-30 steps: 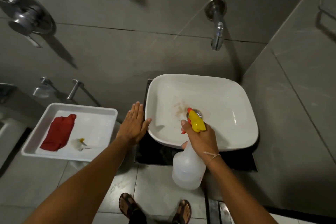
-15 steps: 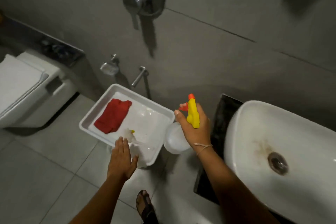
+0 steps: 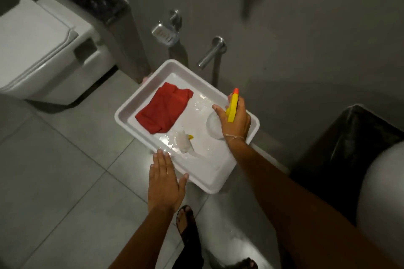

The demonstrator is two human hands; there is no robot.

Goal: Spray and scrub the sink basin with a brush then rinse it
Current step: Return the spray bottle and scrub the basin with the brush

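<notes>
My right hand (image 3: 237, 121) grips a clear spray bottle (image 3: 214, 125) with a yellow head and orange nozzle, holding it over the right part of a white tray (image 3: 129, 106). In the tray lie a red cloth (image 3: 164, 108) and a pale brush (image 3: 184, 143) with a yellow bit. My left hand (image 3: 165, 179) hovers flat, fingers apart, at the tray's near edge, holding nothing. Only the white rim of the sink basin (image 3: 380, 183) shows at the far right, on a black counter (image 3: 341, 144).
A white toilet (image 3: 43, 54) stands at the left by a dark-topped ledge. A soap dish (image 3: 165, 33) and a metal wall spout (image 3: 211, 53) stick out of the grey wall above the tray. Grey floor tiles lie below; my sandalled foot (image 3: 185, 223) is under the tray.
The view swung left from the sink to the tray. My right hand carried the spray bottle from the basin to over the tray. My left hand moved from the sink rim to the tray's near edge.
</notes>
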